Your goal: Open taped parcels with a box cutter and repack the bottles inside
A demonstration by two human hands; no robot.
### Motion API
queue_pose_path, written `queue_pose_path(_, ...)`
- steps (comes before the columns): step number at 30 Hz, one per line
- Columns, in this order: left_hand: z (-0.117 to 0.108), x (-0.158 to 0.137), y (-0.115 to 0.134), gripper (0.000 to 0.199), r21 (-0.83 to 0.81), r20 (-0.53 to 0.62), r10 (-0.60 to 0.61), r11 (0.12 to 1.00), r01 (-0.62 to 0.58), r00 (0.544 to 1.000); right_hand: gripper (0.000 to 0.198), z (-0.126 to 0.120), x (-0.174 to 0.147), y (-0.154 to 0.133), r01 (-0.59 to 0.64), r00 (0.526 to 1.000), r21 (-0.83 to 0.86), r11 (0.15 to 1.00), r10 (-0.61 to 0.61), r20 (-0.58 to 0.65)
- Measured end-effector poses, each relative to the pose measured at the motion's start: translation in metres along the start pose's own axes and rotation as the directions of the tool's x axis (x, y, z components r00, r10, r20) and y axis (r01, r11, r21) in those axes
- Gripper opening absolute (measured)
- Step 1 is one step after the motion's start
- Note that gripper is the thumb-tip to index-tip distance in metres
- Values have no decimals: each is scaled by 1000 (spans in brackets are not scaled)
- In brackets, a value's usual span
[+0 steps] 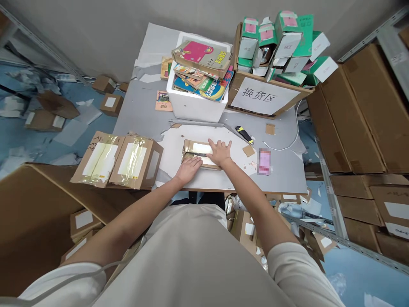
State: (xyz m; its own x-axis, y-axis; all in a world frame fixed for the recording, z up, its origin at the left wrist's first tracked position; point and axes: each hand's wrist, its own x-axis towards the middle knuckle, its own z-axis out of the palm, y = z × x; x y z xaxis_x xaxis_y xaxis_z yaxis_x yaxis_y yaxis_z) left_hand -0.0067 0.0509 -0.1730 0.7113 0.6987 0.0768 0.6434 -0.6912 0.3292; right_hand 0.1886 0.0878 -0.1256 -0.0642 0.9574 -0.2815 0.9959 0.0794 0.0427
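Observation:
A small cardboard box (189, 146) lies on the table in front of me, with a white label and shiny clear tape on its top. A dark slit runs lengthwise across that top. My left hand (189, 169) rests on the near left part of the box, its fingers stretched out flat. On the right part of the box lies my right hand (220, 152), fingers spread apart. Neither hand is wrapped around anything. A black and yellow utility knife (244, 134) lies beyond my right hand, apart from it.
Two taped cartons (131, 164) stand at the table's left edge. Behind are a white foam box (196, 108) of books and a carton (234, 91) of green boxes. A pink, blurred-out item (264, 162) and a white cable (284, 148) lie at right. Shelving (332, 204) flanks the table.

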Motion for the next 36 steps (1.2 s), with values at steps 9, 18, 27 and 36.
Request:
queue_pose_path(9, 9, -10, -7, 41, -66, -19, -9, 998, 8, 1000, 30, -42, 23, 40, 274, 949, 229, 934, -301, 96)
queue_pose_path(18, -26, -2, -3, 55, -105, 1, 6, 994, -6, 1000, 40, -24, 8, 38, 129, 947, 119, 985, -86, -310)
queue_pose_path(27, -78, 29, -77, 125, 34, 351, 12, 999, -25, 936, 55, -24, -69, -8, 200, 977, 16, 980, -201, 67)
queue_pose_path(36, -69, 32, -79, 107, 77, 337, -94, 994, 72, 937, 32, 5, -115, -9, 262, 964, -69, 962, -264, -17)
